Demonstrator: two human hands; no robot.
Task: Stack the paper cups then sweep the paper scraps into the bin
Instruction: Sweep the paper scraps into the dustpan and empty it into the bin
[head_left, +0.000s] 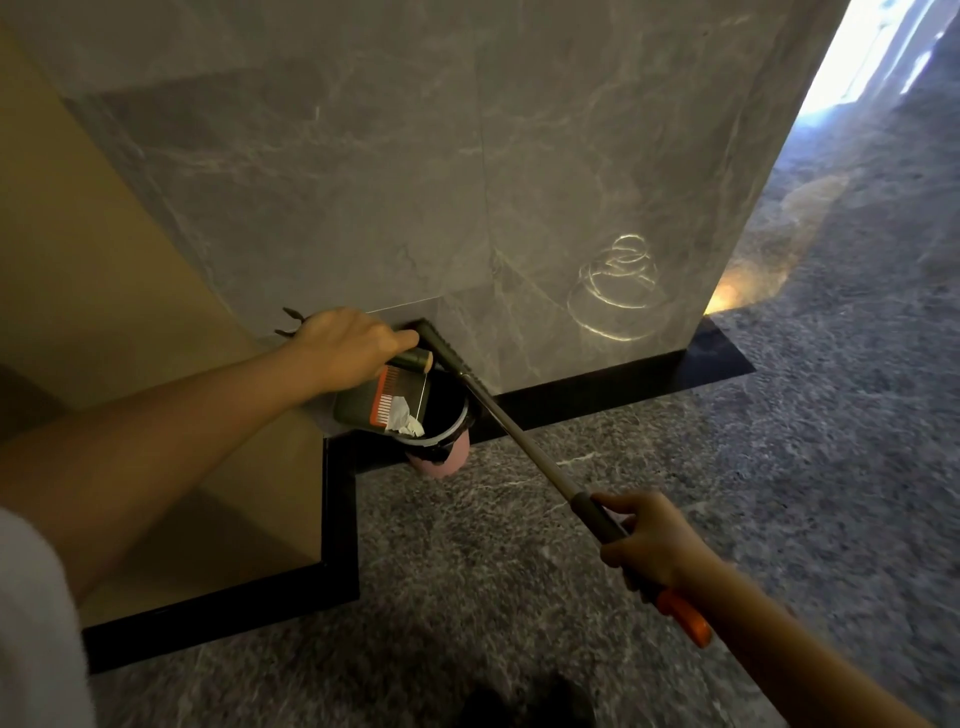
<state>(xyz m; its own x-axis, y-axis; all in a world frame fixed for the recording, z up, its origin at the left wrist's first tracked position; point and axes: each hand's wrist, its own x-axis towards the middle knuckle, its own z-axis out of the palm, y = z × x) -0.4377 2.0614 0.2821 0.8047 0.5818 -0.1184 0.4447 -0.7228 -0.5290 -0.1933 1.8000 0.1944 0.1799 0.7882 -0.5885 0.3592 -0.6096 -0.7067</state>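
While the dustpan (371, 410) tips over the bin (451, 457), centre of frame at the foot of the grey wall, L hand (353, 345) has its fingers curled tight round the pan's short handle. White paper scraps (408, 421) sit at the pan's lower lip, right over the bin's dark mouth; can't tell if any have dropped in. R hand (644, 540), lower right, has fingers wrapped round the grey sleeve of the broom pole (519, 436), orange end poking out behind the wrist. Broom head (445, 348) sits just beside the pan, near L hand's knuckles. Cups: not in view. Looks like the dumping step, late in the job. To do it well, I'd say: tilt the pan steeper, w/ its lip inside the rim, not above it. Nudge the scraps down w/ the broom head. Go slow, bc light paper drifts. Bin looks light and easy to knock, so no leaning on it.
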